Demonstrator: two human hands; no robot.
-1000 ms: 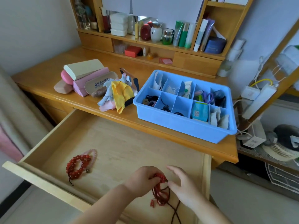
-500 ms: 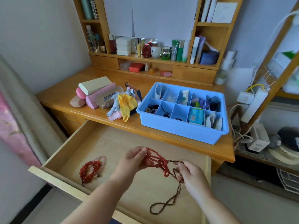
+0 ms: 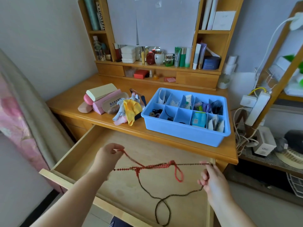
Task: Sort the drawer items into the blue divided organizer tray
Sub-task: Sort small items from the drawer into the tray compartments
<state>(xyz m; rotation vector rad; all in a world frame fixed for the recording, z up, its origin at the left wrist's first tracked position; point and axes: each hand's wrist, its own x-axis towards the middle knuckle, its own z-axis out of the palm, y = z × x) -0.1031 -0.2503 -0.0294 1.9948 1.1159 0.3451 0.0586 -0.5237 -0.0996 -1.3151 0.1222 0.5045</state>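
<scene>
Fingers of the left hand point(image 3: 107, 154) are pinched on one end of a long red-and-brown beaded cord necklace point(image 3: 157, 167); the far end is gripped by the right hand point(image 3: 211, 179). It is stretched taut between them above the open wooden drawer point(image 3: 78, 153), near the blue divided plastic organizer tray point(image 3: 185, 131).

You hold a necklace point(image 3: 161, 166) with red cord and dark brown beads over a pale wood drawer point(image 3: 114, 141). The tray point(image 3: 185, 133) is light blue, on a honey-coloured desk point(image 3: 68, 99). Beside it lie a yellow cloth point(image 3: 132, 110), pink cases point(image 3: 105, 102) and a cream case point(image 3: 100, 91).
</scene>
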